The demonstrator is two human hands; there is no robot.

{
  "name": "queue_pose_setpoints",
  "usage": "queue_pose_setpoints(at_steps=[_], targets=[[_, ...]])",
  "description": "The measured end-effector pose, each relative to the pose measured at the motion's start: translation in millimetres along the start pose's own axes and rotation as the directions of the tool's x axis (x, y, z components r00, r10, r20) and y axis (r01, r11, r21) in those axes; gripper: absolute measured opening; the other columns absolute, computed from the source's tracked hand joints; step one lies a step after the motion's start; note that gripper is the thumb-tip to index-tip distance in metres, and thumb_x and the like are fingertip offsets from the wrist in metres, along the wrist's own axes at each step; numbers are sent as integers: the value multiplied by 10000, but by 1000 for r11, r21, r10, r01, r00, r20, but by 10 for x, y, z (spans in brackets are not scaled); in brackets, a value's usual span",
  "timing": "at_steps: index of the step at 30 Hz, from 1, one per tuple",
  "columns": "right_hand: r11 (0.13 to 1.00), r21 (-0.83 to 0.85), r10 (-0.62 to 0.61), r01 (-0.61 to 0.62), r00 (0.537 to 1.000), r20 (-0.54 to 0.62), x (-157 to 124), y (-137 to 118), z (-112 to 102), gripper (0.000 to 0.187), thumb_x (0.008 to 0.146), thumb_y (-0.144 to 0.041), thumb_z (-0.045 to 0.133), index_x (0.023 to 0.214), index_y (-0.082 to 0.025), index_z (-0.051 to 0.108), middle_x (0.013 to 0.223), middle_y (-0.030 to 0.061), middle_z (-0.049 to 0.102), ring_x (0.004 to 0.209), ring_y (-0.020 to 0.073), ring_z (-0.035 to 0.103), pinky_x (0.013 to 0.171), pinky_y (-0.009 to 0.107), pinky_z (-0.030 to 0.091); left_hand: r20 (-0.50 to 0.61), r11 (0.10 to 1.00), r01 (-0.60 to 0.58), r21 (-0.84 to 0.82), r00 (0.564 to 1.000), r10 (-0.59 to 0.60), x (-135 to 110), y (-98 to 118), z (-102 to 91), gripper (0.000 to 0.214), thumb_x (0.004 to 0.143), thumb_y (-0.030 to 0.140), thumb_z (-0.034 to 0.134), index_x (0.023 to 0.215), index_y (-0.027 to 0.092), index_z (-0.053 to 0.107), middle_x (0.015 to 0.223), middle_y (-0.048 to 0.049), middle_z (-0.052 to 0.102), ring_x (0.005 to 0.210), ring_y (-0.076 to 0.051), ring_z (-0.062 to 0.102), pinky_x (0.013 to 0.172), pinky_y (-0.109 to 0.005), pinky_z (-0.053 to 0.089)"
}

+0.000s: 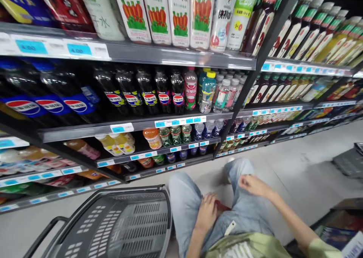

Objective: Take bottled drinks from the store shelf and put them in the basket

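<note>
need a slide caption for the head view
Left hand and right hand over jeans, grey basket alongside, before shelves of bottled drinks.

From the wearer's head, the camera (the only view) looks forward and down, facing the drink shelves [181,58] at close range, with the left hand [208,209] and right hand [254,186] below.

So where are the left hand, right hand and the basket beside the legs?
Left hand [208,209]: head view, back of the hand.
Right hand [255,185]: head view, back of the hand.
Basket [116,222]: head view, slatted inside.
</note>
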State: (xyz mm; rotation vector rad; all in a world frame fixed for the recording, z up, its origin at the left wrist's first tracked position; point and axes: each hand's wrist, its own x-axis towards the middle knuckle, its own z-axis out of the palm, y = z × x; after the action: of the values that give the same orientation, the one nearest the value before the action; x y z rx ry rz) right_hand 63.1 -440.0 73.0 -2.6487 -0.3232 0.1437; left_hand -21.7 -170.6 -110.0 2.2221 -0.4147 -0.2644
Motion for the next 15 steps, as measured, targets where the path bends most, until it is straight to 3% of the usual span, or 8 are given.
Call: queue_pose_setpoints(at_steps=[2,4,7,10,12,15], targets=[[997,23,-79,79,997,-12,452,-127,-407,230,985,-426,593,1058,-260,734,921,33,784,717,192,712,747,326,586,-197,981,50,185,980,-13,112,-63,-203,538,928,61,422,1383,191,677,1477,-115,675,1467,-302,540,1303,-578,374],[990,42,-128,137,976,-175,978,-360,-852,418,1036,-469,528,1362,-226,626,1125,90,779,740,193,703,840,378,600,-383,929,192,317,922,-60,220,-142,-416,487,953,81,414,1332,165,706,1478,-141,672,1476,-333,532,1301,-594,363],[961,36,-230,274,867,-443,1787,-791,-1461,561,1045,-480,515,1532,-206,465,1352,145,709,745,189,693,916,432,611,-543,824,393,408,830,-127,258,-240,-636,478,970,124,415,1345,101,710,1566,-206,602,1528,-384,478,1288,-640,353],[941,-91,-312,325,734,-603,2495,-1137,-1867,583,1049,-473,491,1553,-186,432,1560,193,559,1149,302,694,1035,507,581,-571,764,461,452,807,-150,205,-228,-690,483,959,135,422,1334,117,724,1631,-202,544,1560,-396,441,1272,-702,329],[951,-127,-298,281,735,-609,2865,-1283,-2006,586,1041,-434,501,1565,-182,428,1611,208,492,1292,379,634,1050,576,561,-573,748,482,456,802,-168,201,-164,-681,471,956,130,424,1309,132,735,1637,-188,544,1561,-378,448,1275,-687,337],[975,-139,-223,176,819,-529,3217,-1396,-2080,596,1022,-399,549,1563,-167,455,1535,250,532,1202,448,670,1015,675,533,-577,740,510,438,791,-204,262,-51,-682,447,965,122,414,1254,142,754,1607,-166,584,1546,-351,480,1291,-646,350]])
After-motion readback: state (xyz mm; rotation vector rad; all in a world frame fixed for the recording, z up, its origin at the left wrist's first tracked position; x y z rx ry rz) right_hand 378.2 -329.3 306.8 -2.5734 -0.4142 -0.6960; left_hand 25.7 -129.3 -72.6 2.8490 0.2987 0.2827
